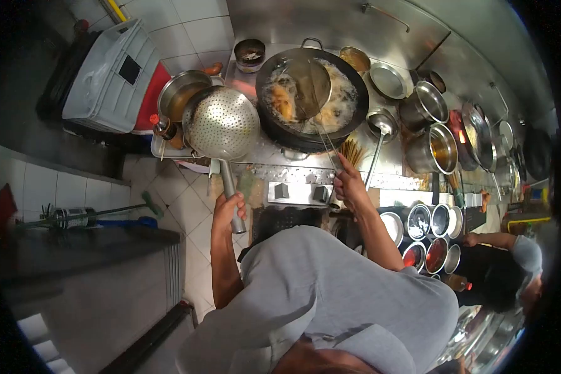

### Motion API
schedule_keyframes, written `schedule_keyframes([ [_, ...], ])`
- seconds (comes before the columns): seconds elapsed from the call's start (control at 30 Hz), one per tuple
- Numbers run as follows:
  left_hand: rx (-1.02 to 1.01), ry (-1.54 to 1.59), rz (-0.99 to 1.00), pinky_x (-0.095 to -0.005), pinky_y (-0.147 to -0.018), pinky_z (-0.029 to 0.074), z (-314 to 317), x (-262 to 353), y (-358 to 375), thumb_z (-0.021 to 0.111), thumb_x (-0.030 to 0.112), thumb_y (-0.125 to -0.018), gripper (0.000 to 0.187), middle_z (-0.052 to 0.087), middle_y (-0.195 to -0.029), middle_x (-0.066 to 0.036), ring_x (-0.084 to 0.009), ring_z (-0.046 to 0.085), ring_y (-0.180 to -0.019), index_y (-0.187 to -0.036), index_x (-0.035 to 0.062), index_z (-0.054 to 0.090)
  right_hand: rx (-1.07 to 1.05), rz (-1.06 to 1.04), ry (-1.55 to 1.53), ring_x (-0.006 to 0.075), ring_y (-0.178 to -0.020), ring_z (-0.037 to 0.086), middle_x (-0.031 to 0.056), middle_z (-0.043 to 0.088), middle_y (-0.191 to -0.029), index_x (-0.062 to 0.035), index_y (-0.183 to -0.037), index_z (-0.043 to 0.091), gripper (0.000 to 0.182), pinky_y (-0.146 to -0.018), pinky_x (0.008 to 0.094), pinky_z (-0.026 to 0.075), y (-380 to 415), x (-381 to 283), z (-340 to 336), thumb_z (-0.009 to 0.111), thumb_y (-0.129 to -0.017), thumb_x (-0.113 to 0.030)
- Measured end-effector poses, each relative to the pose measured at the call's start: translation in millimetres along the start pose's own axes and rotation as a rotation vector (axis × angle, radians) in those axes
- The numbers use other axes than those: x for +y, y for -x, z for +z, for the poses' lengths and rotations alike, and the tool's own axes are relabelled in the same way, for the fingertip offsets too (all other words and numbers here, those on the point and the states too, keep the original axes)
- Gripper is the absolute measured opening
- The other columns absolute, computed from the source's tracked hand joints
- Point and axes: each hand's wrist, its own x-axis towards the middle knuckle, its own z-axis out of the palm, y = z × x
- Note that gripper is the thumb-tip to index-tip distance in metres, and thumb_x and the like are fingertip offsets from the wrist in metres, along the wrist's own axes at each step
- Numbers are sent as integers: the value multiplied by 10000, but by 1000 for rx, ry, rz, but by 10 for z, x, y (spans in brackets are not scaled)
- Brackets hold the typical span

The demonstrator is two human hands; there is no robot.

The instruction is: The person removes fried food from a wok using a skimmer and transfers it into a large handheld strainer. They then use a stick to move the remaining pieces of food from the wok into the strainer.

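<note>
A large black wok (360,115) holds bubbling oil with orange-brown pieces of food (283,103) in it. My right hand (350,187) grips the handle of a wire mesh skimmer (310,87), whose round head is over the oil in the wok. In my left hand (229,209) is the thick metal handle of a perforated ladle (223,123). The ladle's wide bowl lies left of the wok, partly over a steel pot (179,90). Whether the bowl rests on the pot, I cannot tell.
Right of the wok are a ladle in a small bowl (382,124), steel pots (424,103) and a bamboo brush (351,151). Several seasoning containers (419,222) stand nearer. A red-capped bottle (164,128) is at left. Another person's arm (495,239) reaches in at right.
</note>
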Motion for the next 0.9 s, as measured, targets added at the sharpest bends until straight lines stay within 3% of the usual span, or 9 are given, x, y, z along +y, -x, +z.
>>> schedule_keyframes([
  [0.03,5,2,3,-315,-428,419,29,26,-15,602,136,-871,147,478,-672,-18,-118,449,-464,-908,76,473,36,195,-257,57,-452,303,-41,388,-623,-245,-1500,299,554,-393,199,256,149,-208,62,413,-979,-97],
  [0.1,-23,-1,6,-314,-433,419,102,69,-19,604,146,-874,152,478,-673,-11,-119,454,-470,-910,80,473,31,185,-283,53,-456,298,-44,380,-626,-250,-1498,308,544,-400,196,254,220,-105,3,407,-984,-103],
  [0.2,-26,-15,-4,-316,-433,418,159,79,-77,602,143,-876,149,473,-673,-13,-120,454,-474,-912,83,470,24,118,-185,53,-465,292,-52,372,-633,-259,-1501,305,545,-410,201,256,235,188,-87,400,-987,-107],
  [0.27,-1,4,-10,-313,-432,414,231,86,-63,583,118,-865,116,470,-674,-20,-120,448,-471,-910,66,490,8,-54,46,54,-473,285,-57,363,-637,-271,-1507,294,549,-420,201,254,211,411,-138,398,-992,-113],
  [0.4,33,25,-12,-313,-428,407,268,94,-52,563,82,-852,91,467,-676,-28,-123,443,-468,-917,46,509,4,-61,123,54,-476,282,-57,362,-640,-275,-1509,287,548,-425,201,253,349,325,-108,399,-995,-121],
  [0.57,4,-13,-7,-315,-430,414,211,51,-99,596,115,-868,142,473,-673,-18,-123,457,-473,-919,94,466,-33,105,-104,48,-460,272,-58,359,-634,-276,-1509,284,548,-407,200,242,321,159,-188,415,-996,-132],
  [0.6,9,-20,-3,-315,-430,414,218,57,-110,594,112,-867,138,474,-673,-17,-123,459,-473,-917,96,467,-43,176,-291,44,-453,274,-57,356,-625,-277,-1507,283,555,-389,198,237,373,-20,-127,427,-992,-127],
  [0.9,35,18,-21,-305,-419,401,299,59,-160,579,99,-837,109,467,-674,-22,-117,445,-470,-903,58,503,-20,283,-416,40,-443,264,-59,337,-617,-259,-1508,272,566,-372,183,232,346,-171,-69,412,-985,-95],
])
